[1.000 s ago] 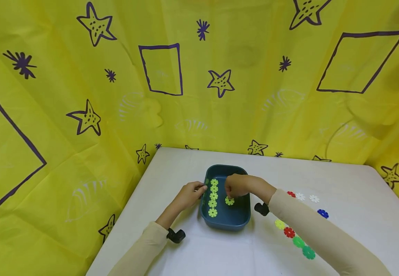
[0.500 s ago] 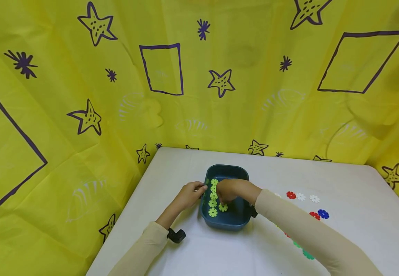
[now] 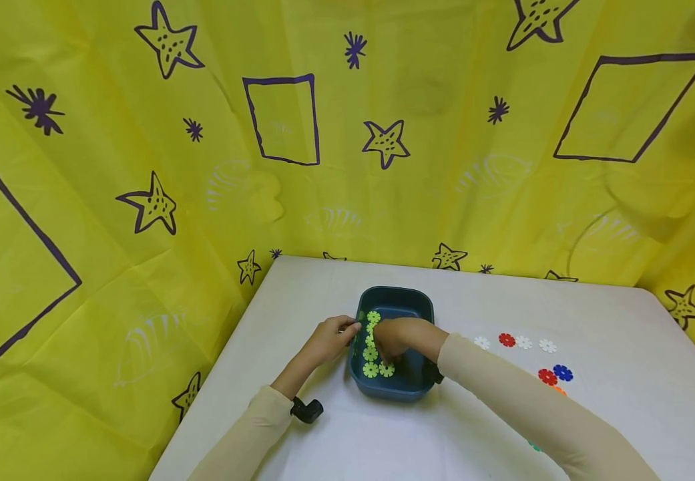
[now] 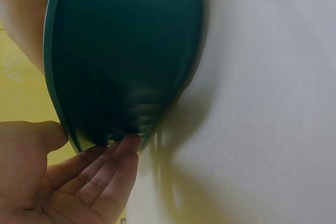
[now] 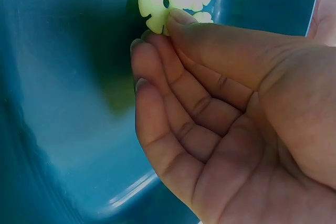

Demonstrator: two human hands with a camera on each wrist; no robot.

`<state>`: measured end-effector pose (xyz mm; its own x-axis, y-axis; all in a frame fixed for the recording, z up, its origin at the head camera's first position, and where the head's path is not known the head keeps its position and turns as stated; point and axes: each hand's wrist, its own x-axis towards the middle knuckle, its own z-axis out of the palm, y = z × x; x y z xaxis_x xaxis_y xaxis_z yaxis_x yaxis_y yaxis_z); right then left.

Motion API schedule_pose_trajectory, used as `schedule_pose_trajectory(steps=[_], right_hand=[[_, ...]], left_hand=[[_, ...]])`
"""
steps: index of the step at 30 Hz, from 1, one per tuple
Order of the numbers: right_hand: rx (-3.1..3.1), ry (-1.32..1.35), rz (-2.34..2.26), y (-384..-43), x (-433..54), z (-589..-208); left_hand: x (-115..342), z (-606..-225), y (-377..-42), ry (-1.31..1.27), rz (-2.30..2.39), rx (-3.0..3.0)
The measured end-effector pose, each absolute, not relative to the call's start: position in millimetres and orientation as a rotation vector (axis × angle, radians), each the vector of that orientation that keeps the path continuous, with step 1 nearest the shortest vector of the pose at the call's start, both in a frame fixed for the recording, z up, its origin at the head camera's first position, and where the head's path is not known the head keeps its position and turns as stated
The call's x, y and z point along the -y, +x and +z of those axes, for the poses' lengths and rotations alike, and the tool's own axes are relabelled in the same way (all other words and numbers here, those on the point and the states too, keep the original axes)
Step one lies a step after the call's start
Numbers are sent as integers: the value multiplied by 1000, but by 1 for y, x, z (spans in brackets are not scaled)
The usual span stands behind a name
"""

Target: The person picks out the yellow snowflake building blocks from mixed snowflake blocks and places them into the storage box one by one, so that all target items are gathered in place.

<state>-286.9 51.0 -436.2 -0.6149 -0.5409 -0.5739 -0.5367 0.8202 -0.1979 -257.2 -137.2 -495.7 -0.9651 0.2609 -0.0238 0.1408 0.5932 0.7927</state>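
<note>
Yellow sheeting [image 3: 413, 200] is hung behind a white table [image 3: 323, 434]; a teal bin's [image 3: 410, 387] nine-o'clock rim is gripped by the left hand [image 3: 330, 339], while inside, toward seven o'clock, a yellow-green disc [image 3: 386, 370] is pinched by the right hand [image 3: 396, 337], beside a disc column [image 3: 370, 354]

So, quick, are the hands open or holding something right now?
Left hand: closed, holding the teal bin by its side.
Right hand: closed, pinching a yellow-green disc.
</note>
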Motion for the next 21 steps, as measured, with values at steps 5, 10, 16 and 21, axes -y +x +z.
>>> schedule_pose_trajectory(steps=[5,10,16,21], right_hand=[[-2358,-781,-12,-287,-51,-439],[-2366,-781,-12,-286,-51,-441],[-2385,-786,0,-285,-51,-440],[-2399,-771,-26,-283,-55,-438]], left_hand=[[137,-496,-258,352,1316,-2683],[137,-497,-258,342,1323,-2679],[137,-497,-258,325,1341,-2667],[136,-497,-259,325,1345,-2665]])
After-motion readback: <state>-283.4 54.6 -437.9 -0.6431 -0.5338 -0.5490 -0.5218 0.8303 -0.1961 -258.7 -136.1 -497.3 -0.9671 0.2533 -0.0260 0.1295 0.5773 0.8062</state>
